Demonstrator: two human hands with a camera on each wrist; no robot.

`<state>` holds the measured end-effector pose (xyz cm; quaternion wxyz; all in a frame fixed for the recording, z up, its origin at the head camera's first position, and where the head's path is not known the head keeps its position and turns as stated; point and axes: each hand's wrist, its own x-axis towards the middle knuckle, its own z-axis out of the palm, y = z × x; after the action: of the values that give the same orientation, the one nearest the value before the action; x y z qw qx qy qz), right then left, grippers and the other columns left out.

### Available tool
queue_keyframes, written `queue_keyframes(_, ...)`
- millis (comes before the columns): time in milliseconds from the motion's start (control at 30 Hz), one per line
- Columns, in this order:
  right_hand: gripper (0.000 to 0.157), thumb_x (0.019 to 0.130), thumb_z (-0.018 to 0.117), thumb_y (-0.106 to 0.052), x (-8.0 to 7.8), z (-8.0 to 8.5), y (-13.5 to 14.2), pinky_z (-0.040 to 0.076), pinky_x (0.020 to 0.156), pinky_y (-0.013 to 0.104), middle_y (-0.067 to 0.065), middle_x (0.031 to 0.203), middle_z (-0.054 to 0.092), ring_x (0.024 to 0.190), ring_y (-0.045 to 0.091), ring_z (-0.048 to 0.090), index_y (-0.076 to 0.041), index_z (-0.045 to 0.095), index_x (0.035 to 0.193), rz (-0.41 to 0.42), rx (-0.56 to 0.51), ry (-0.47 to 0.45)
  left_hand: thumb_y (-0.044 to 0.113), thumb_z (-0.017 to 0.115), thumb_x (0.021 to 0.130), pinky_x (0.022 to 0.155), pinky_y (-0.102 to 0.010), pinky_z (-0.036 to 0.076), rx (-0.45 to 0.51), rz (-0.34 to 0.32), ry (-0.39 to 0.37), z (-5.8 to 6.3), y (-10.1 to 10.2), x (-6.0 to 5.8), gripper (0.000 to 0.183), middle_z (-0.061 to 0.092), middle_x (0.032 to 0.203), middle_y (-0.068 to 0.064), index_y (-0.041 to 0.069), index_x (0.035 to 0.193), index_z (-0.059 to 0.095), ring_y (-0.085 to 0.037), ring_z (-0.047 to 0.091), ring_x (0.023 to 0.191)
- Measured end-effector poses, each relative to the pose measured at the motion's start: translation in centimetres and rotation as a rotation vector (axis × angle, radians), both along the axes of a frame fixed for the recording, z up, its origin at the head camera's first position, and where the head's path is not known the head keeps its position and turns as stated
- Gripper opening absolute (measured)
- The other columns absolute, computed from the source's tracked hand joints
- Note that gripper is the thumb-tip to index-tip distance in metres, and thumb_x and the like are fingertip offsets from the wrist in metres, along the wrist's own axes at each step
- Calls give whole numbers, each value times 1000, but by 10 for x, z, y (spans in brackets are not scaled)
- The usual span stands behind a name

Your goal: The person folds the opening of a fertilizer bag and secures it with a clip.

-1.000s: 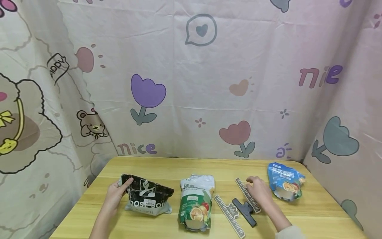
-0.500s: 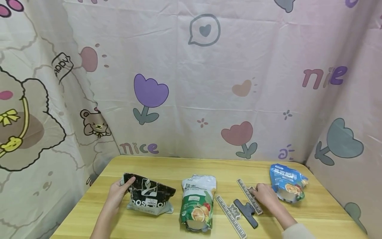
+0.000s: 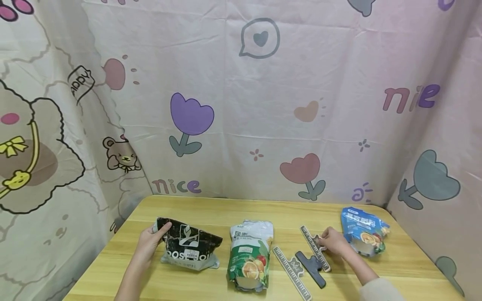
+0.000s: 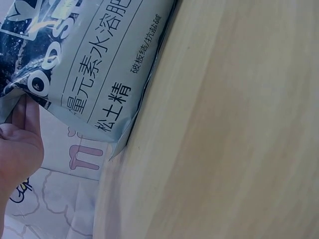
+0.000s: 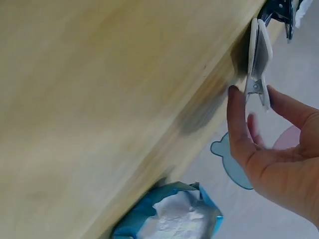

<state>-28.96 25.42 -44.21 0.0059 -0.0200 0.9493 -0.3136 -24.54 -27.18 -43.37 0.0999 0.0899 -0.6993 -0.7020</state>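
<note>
My left hand point(image 3: 148, 242) grips the upper left corner of a black and grey bag point(image 3: 190, 246) that stands on the table, its top folded over. In the left wrist view the bag point(image 4: 94, 64) carries large printed characters, and part of the left hand point(image 4: 20, 144) shows beneath it. My right hand point(image 3: 335, 241) pinches the handle of the farther white sealing clip point(image 3: 314, 248), which has a piano-key pattern. In the right wrist view, thumb and fingers of the right hand point(image 5: 274, 154) lie on either side of that clip's handles point(image 5: 256, 74).
A green and white fruit-print bag point(image 3: 249, 257) lies mid-table. Right of it are another piano-key clip point(image 3: 291, 271) and a black clip point(image 3: 310, 267). A blue bag point(image 3: 363, 232) sits at the back right of the wooden table point(image 3: 211, 205). Printed curtains point(image 3: 233, 104) surround the back and sides.
My right hand has come down beside the farther piano-key clip and closed its thumb and fingers on the handle. The left hand keeps its grip on the black bag. The view has shifted slightly.
</note>
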Motion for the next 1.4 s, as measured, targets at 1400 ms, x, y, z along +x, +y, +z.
queue_keyframes(1400, 49, 93, 54, -13, 15, 46, -3, 49, 79, 40, 19, 101, 57, 84, 22, 60, 23, 38, 120, 8, -496, -100, 28, 65, 87, 67, -23, 46, -30, 11, -4, -2, 0, 2, 19, 56, 68, 9, 12, 79, 60, -6, 48, 67)
